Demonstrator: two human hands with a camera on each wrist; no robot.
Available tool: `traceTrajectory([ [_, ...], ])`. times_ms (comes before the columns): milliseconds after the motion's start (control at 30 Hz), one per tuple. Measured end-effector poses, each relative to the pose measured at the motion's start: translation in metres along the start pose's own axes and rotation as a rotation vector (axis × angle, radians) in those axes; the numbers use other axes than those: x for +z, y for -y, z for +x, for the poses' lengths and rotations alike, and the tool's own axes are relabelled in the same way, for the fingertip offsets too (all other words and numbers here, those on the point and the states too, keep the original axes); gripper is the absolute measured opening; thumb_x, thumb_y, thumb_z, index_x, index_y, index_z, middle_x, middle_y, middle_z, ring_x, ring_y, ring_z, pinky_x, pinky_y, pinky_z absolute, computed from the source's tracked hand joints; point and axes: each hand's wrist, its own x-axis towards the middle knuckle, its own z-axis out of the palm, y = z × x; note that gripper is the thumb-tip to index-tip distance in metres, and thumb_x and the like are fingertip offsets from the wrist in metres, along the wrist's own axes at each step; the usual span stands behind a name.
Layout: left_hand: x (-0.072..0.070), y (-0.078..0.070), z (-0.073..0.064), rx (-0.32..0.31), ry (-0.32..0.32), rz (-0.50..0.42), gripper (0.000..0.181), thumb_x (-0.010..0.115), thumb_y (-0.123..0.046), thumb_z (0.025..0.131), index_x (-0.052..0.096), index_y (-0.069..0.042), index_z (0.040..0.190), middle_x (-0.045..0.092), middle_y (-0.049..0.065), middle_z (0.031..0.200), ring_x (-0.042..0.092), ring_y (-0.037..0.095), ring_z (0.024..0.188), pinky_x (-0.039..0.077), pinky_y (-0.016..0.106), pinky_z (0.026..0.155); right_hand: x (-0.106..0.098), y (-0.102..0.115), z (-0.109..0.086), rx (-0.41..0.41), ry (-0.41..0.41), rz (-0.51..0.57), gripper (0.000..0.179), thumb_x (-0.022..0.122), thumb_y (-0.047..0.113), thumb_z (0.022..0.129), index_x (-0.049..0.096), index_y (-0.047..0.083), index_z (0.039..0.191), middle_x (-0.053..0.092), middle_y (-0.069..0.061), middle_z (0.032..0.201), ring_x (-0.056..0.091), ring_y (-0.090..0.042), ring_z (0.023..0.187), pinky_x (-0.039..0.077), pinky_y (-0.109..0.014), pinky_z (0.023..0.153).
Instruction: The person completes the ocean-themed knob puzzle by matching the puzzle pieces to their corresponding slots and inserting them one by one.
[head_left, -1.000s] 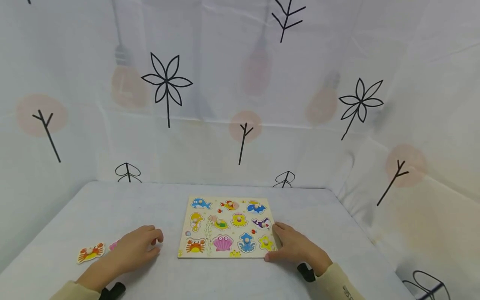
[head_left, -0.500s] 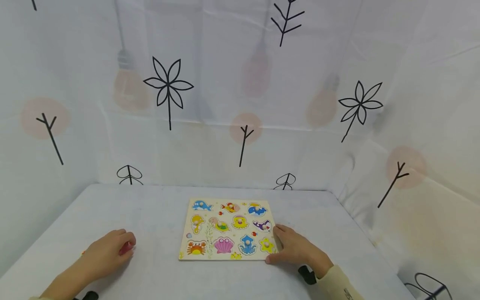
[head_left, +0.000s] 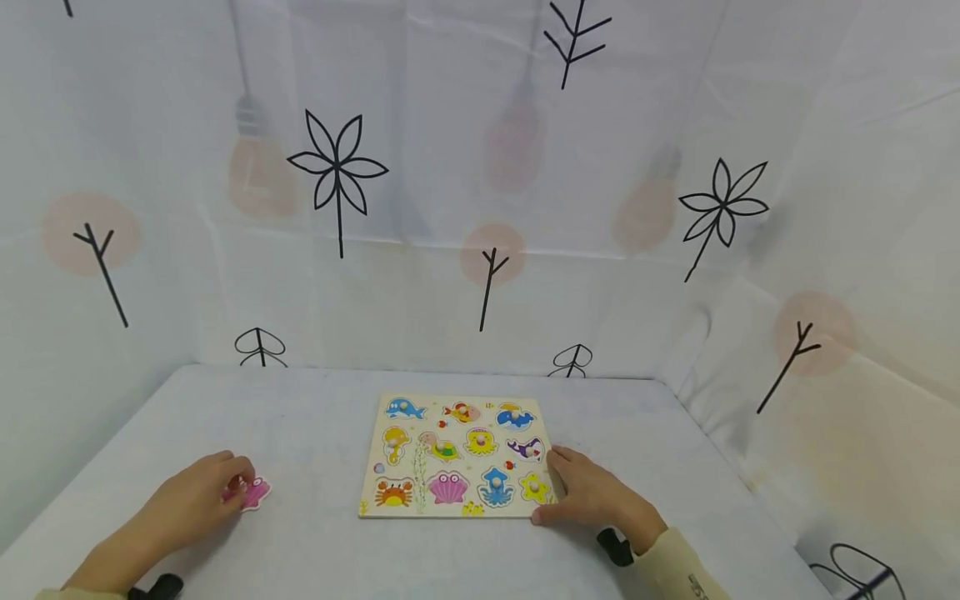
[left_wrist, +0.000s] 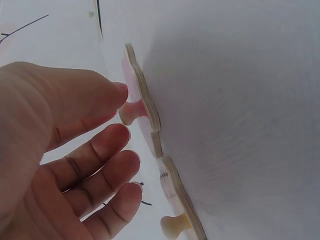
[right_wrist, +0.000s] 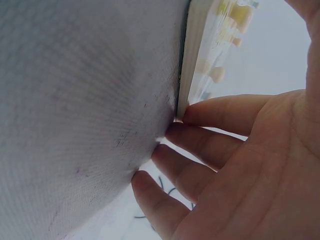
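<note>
In the head view my left hand [head_left: 198, 497] is over a pink shell puzzle piece [head_left: 257, 493] lying on the table. The left wrist view has thumb and index finger pinching at the small knob [left_wrist: 131, 112] of that piece, other fingers loosely bent. Just beside it lies a second knobbed puzzle piece [left_wrist: 182, 205], hidden behind the hand in the head view. My right hand [head_left: 592, 493] rests at the right edge of the wooden puzzle board [head_left: 408, 510], its fingers extended. One fingertip touches the board's edge [right_wrist: 192, 60] in the right wrist view; the others touch the cloth.
On the board sit several sea-animal pictures, many with knobs, among them a crab [head_left: 393, 493] and a pink shell [head_left: 447, 487]. White cloth covers the table [head_left: 315, 550]. A printed white curtain [head_left: 420, 167] stands behind and at both sides.
My left hand has moved left, away from the board, and come down onto the pink shell piece. The right hand and board keep their places.
</note>
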Motion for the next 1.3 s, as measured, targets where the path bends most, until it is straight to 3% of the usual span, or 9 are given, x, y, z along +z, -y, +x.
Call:
traceTrajectory([
  [300,0.000,0.001,0.001,-0.031,0.048,-0.026,0.014,0.069,-0.007,0.078,0.060,-0.017,0.083,0.044,-0.005,0.070,0.041,0.011,0.063,0.036,0.026,0.055,0.001,-0.001,-0.004,-0.042,-0.019,-0.008,0.109,0.078,0.063,0.061,0.038,0.005,0.145,0.034,-0.013,0.150,0.034,-0.033,0.135,0.029,-0.053,0.106],
  [800,0.000,0.000,0.010,-0.084,0.114,-0.043,0.011,0.070,-0.011,0.080,0.062,-0.016,0.085,0.046,-0.003,0.071,0.043,0.013,0.066,0.038,0.028,0.057,0.002,-0.002,-0.001,-0.016,-0.014,-0.009,0.112,0.078,0.065,0.059,0.039,0.006,0.145,0.034,-0.012,0.150,0.033,-0.033,0.136,0.028,-0.054,0.106],
  [1033,0.003,-0.015,0.020,-0.027,0.090,-0.062,0.010,0.069,-0.009,0.079,0.062,-0.015,0.083,0.046,-0.005,0.070,0.042,0.012,0.066,0.037,0.028,0.058,0.001,-0.003,-0.001,-0.017,-0.009,-0.008,0.112,0.078,0.066,0.059,0.039,0.006,0.145,0.034,-0.012,0.150,0.033,-0.034,0.136,0.028,-0.054,0.106],
  [1300,0.014,-0.046,0.036,0.047,0.067,-0.075,0.014,0.069,-0.010,0.079,0.060,-0.020,0.080,0.045,-0.008,0.070,0.041,0.009,0.065,0.036,0.027,0.057,0.002,-0.003,0.000,-0.025,-0.013,-0.018,0.111,0.078,0.066,0.059,0.040,0.006,0.144,0.034,-0.012,0.150,0.033,-0.033,0.135,0.029,-0.054,0.106],
])
